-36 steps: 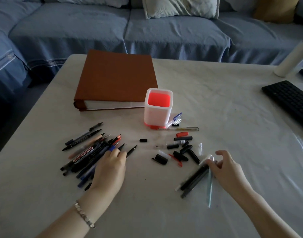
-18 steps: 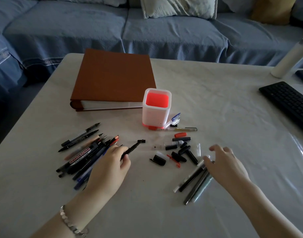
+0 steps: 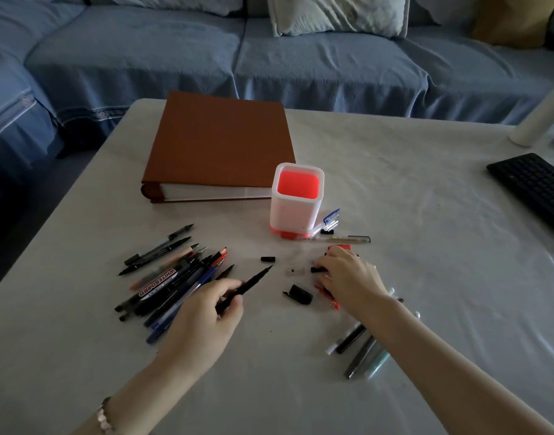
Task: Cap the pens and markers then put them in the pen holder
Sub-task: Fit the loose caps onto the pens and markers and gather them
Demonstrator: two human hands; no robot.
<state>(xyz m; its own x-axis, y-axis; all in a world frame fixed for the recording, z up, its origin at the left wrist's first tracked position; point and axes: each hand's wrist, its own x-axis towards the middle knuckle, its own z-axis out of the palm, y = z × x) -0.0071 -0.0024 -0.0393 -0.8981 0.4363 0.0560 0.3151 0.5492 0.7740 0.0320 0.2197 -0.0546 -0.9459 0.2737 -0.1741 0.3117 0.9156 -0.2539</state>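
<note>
Leftmost, a heap of uncapped pens [image 3: 169, 277] fans across the table [image 3: 426, 215]; just right of it the left hand [image 3: 203, 321] has its grip closed around a black pen [image 3: 244, 288], tip angled far-right toward a small black cap [image 3: 268, 259]. Farther off stands the empty pen holder [image 3: 296, 202]. Right of centre, the right hand [image 3: 348, 279] lies palm-down over the loose caps [image 3: 297, 294], fingers curled; whether its grip pinches one I cannot tell.
</note>
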